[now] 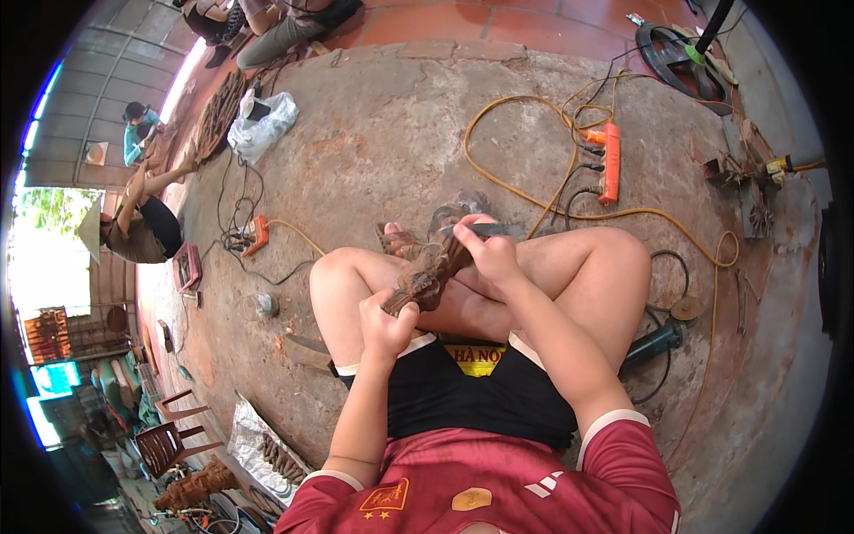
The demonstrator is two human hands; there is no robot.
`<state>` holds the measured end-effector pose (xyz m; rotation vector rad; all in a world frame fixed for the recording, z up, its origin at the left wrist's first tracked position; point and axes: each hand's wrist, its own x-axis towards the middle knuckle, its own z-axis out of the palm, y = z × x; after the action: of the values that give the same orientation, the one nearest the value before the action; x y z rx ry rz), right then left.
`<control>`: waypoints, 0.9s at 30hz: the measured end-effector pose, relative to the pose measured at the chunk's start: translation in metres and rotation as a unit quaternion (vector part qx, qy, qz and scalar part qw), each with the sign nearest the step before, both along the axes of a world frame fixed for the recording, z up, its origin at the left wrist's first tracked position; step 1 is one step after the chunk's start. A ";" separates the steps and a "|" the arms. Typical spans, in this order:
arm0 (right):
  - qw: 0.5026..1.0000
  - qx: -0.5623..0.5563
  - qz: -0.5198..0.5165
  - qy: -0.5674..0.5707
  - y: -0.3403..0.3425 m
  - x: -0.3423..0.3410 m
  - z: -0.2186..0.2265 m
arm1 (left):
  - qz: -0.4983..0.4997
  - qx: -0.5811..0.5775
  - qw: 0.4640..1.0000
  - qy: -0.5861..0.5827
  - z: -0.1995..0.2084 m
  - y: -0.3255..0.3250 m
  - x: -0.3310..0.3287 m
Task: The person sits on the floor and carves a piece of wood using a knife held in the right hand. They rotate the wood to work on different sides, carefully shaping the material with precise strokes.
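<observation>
Over my crossed legs lies a brown carved wooden piece with a knotted, ridged surface. My left hand is closed round its near end, thumb pressed along it. At its far right end, my right hand is closed, pinching a dark grey flat piece against the wood. Whether that flat piece is sandpaper or a blade, I cannot tell. Just beyond, a dark rounded object rests by my feet, partly hidden by the carving and my hand.
An orange power strip with a yellow cord lies ahead right; a smaller orange strip is at left. A green power tool sits by my right thigh. Plastic bag, jar and chairs are leftward. Several people sit farther off.
</observation>
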<state>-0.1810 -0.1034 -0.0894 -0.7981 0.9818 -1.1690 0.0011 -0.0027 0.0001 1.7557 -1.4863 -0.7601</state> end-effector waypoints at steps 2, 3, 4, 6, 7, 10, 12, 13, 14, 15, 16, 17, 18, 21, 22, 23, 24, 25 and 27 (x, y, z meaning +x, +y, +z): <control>0.986 -0.046 -0.057 0.151 -0.007 -0.006 -0.009 | -0.002 -0.003 1.000 -0.004 0.002 -0.002 -0.002; 0.998 0.000 -0.056 0.012 -0.012 -0.007 -0.007 | -0.004 0.007 1.000 -0.003 0.001 -0.002 0.000; 0.999 0.003 -0.022 -0.034 -0.011 -0.008 -0.004 | -0.007 0.016 1.000 -0.002 0.001 -0.001 0.003; 0.991 0.009 0.049 -0.126 -0.004 -0.012 0.007 | -0.007 0.022 1.000 0.003 0.002 0.000 0.003; 0.987 -0.017 0.093 -0.129 -0.001 -0.014 0.020 | -0.003 0.019 1.000 0.007 0.003 0.000 0.001; 0.995 -0.043 0.091 -0.004 -0.002 -0.011 0.016 | -0.001 0.001 1.000 0.003 0.004 -0.001 -0.001; 0.998 -0.016 0.061 -0.024 -0.004 -0.008 0.012 | 0.000 -0.001 1.000 -0.005 0.004 -0.001 -0.002; 0.999 -0.029 0.035 0.005 -0.005 -0.007 0.009 | 0.001 0.005 1.000 -0.010 0.004 -0.001 -0.002; 0.999 -0.041 0.009 0.034 -0.005 -0.006 0.005 | 0.002 0.010 1.000 -0.015 0.004 -0.002 -0.002; 0.999 -0.017 -0.005 -0.036 -0.004 -0.006 0.009 | -0.001 0.010 1.000 -0.015 0.001 -0.001 0.001; 0.997 -0.012 0.039 -0.068 -0.003 -0.008 0.014 | -0.004 0.010 1.000 -0.016 -0.003 0.002 0.005; 0.991 -0.007 0.084 -0.100 -0.003 -0.011 0.018 | -0.006 0.009 1.000 -0.016 -0.006 0.003 0.008; 0.983 -0.001 0.126 -0.130 -0.002 -0.014 0.021 | -0.006 0.005 1.000 -0.003 -0.006 0.004 0.007; 0.990 -0.015 0.127 -0.051 -0.003 -0.012 0.012 | -0.004 0.000 1.000 0.014 -0.005 0.004 0.004; 0.994 -0.020 0.110 -0.012 -0.004 -0.010 0.007 | -0.004 0.004 1.000 0.006 -0.003 0.004 0.003; 0.994 -0.005 0.049 0.102 -0.006 -0.009 0.002 | -0.005 0.008 1.000 -0.003 -0.002 0.004 0.002; 0.998 -0.009 0.042 0.045 -0.008 -0.009 0.002 | -0.003 0.007 1.000 0.002 -0.002 0.004 0.003; 0.999 -0.012 0.035 -0.012 -0.009 -0.008 0.002 | -0.002 0.005 1.000 0.007 -0.004 0.005 0.004; 0.996 -0.046 0.049 -0.061 -0.010 -0.008 0.001 | 0.000 0.010 1.000 0.009 -0.005 0.007 0.005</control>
<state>-0.1892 -0.1132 -0.0884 -0.8294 0.7845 -1.1698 0.0064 0.0038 -0.0046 1.7586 -1.4713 -0.7910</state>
